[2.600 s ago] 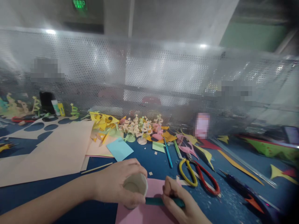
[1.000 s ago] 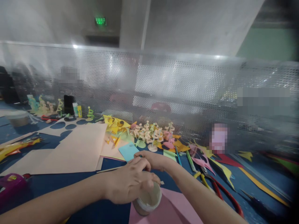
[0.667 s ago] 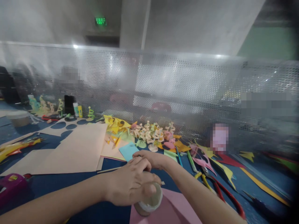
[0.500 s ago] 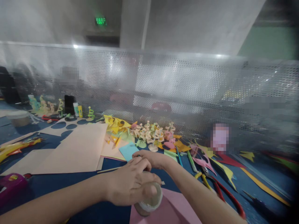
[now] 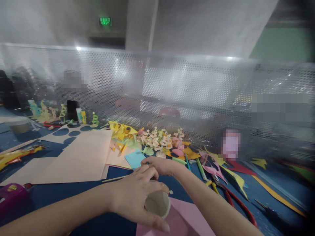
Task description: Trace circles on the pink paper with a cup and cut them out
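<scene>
My left hand (image 5: pixel 137 193) is wrapped around a small whitish cup (image 5: pixel 158 204), its index finger along the far side and its thumb along the near side. The cup's round opening tilts toward me, just over the pink paper (image 5: pixel 180 214). Right behind the left hand's knuckles is my right hand (image 5: pixel 159 165), its fingers curled and their tips partly hidden by the left hand; what they hold, if anything, does not show. A light blue paper square (image 5: pixel 135 159) lies just beyond the right hand.
Large pale sheets (image 5: pixel 78 157) lie on the left. Several paper spirals (image 5: pixel 155 141) stand at the back among yellow scraps (image 5: pixel 120 129). To the right are red-handled pliers (image 5: pixel 236 203) and a pointed tool (image 5: pixel 270 211). A purple tape dispenser (image 5: pixel 13 196) sits at left; a perforated metal panel (image 5: pixel 172 88) stands behind.
My left thumb has come off the cup's opening and moved down to its near side, uncovering the inside. The right hand has hardly moved.
</scene>
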A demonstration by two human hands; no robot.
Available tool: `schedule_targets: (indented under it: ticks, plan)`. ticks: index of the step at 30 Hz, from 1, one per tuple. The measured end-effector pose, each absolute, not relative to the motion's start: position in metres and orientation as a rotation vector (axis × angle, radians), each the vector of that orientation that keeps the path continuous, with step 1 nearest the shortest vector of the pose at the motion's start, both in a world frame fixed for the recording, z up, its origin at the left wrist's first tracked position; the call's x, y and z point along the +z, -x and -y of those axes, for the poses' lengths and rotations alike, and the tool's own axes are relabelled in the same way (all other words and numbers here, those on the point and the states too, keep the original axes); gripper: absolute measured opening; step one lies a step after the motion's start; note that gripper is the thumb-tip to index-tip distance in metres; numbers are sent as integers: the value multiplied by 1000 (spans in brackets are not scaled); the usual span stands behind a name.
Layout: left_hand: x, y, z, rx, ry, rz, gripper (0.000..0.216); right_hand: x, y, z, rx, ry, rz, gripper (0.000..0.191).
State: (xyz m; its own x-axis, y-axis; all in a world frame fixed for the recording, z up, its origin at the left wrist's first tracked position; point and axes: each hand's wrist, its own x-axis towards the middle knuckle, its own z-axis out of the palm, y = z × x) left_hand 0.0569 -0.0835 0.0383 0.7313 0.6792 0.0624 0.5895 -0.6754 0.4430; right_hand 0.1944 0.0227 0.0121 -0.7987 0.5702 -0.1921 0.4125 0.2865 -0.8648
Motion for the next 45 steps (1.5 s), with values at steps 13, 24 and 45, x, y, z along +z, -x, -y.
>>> schedule_targets:
  ticks: [13,24,45]
  plan:
    - [39,-59,84,244,-2526,-1016,58,-10,-246,-7,1300,1111,2185,25]
    - [36,-59,80,287,-2507,-984,52,-23,-275,73,624,1126,2105,28]
    - [40,-62,76,296,-2521,-997,41,-23,-295,102,-82,891,2004,27]
